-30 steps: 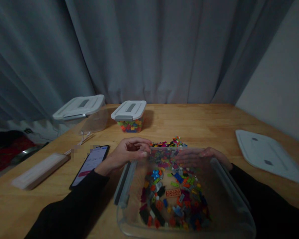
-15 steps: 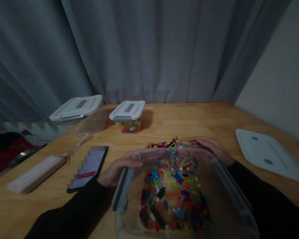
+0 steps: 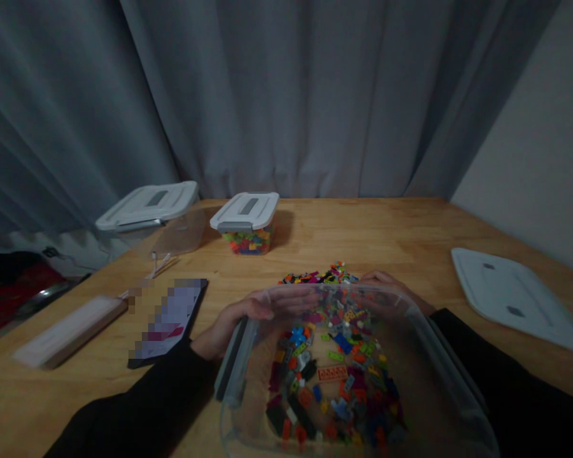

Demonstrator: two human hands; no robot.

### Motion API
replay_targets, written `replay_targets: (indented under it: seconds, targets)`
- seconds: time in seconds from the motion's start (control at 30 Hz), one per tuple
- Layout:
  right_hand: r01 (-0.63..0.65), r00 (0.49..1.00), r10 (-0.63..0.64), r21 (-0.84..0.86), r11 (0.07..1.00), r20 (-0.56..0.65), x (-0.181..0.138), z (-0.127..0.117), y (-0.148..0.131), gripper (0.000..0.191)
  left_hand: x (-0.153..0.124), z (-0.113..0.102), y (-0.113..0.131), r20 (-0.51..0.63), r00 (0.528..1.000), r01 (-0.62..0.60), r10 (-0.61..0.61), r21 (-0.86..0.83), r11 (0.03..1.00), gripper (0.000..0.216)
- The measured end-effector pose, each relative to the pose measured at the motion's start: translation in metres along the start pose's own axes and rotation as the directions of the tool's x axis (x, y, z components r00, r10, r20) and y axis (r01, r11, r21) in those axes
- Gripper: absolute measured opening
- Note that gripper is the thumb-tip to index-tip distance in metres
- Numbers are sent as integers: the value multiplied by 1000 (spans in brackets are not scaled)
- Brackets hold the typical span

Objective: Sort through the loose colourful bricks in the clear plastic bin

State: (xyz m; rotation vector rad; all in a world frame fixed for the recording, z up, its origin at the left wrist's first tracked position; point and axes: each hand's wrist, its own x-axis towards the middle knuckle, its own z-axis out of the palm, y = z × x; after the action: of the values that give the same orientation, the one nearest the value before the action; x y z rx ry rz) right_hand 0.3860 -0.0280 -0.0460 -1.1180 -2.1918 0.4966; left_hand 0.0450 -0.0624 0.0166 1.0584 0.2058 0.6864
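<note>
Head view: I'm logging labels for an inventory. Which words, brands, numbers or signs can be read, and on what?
None can be read.
Phone: screen partly pixelated, with a reddish patch; any text is illegible.
Long pale block with the cable: blurred; I cannot tell whether it bears print.
Clear tub between the hands: no legible marking.
Loose lid at right: nothing readable.

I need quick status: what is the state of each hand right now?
Left hand: open, fingers extended behind the far wall of the clear plastic bin.
Right hand: partly hidden behind the bin; open or closed cannot be told.
</note>
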Motion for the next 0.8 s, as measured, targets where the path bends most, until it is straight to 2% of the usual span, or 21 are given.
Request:
replay_targets:
  seconds: [0.3, 0.5, 0.8]
  targets:
    - [1, 1000, -1, -39, 999, -2, 0, -1, 6, 26, -1, -6, 0, 29, 999, 29, -29, -1, 1000, 71]
    - [30, 999, -29, -54, 998, 15, 1, -6, 2, 25, -2, -7, 0, 0, 999, 34, -34, 18, 999, 70]
    - [4, 999, -2, -50, 999, 54, 2, -10, -7, 30, -1, -1, 2, -29, 999, 27, -26, 33, 999, 67]
